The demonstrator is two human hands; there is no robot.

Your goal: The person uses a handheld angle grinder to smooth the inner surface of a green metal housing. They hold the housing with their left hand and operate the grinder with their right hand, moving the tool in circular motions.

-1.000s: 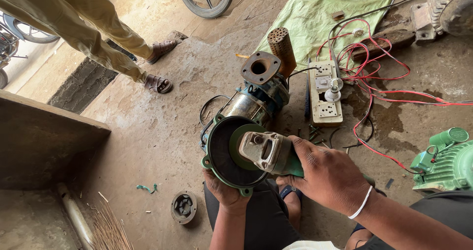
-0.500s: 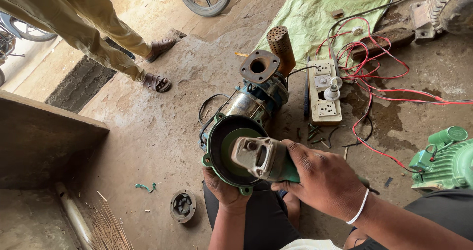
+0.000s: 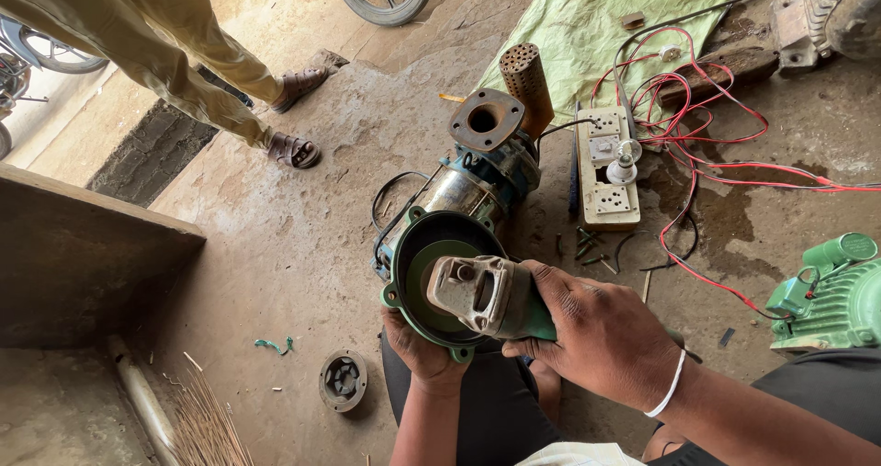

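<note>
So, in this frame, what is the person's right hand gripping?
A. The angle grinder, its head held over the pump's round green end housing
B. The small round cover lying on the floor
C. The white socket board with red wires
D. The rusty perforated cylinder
A: the right hand wraps the angle grinder over the green end housing, which the left hand steadies from below.

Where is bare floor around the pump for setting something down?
Bare concrete lies left of the green-rimmed metal pump, between it, the sandalled feet and the small round black part. Right of the pump is crowded: white socket board, red wires, scattered screws.
</note>
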